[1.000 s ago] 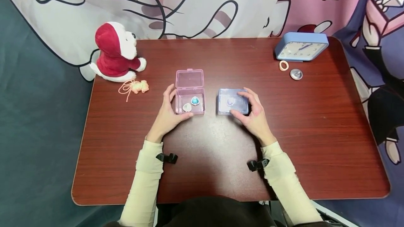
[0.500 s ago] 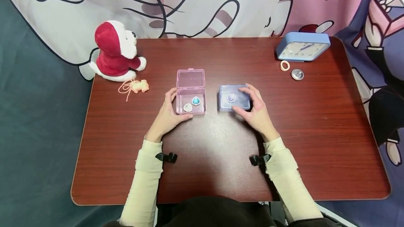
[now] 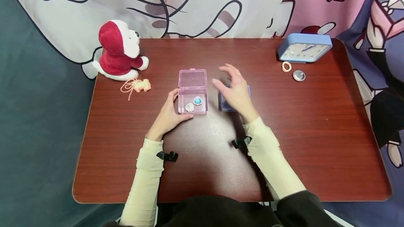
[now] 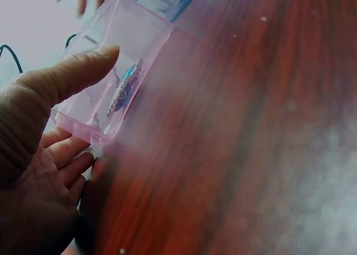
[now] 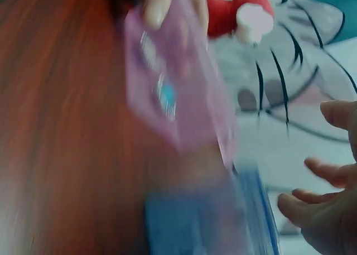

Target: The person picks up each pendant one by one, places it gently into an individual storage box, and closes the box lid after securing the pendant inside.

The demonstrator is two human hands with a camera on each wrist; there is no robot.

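An open pink plastic box [image 3: 186,96] stands mid-table with its lid folded back. Inside lie a round gem piece with a blue centre [image 3: 197,101] and a whitish round piece [image 3: 189,107]. My left hand [image 3: 168,116] holds this box at its left side, thumb along the near wall, as the left wrist view shows too. To the right sits a blue plastic box [image 3: 225,106], largely hidden in the head view by my right hand [image 3: 236,90]. That hand hovers over the blue box, fingers spread and holding nothing. Motion blurs the right wrist view.
A plush toy in red [image 3: 118,53] sits at the back left, with a bundle of peach yarn [image 3: 141,85] before it. Back right stands a blue clock [image 3: 305,48], near a pale ring [image 3: 286,66] and a silvery round piece [image 3: 299,75].
My right hand has let go of the blue box and moved up and left over it. Before that, the blue box shifted slightly away from me. My left hand stays on the pink box.
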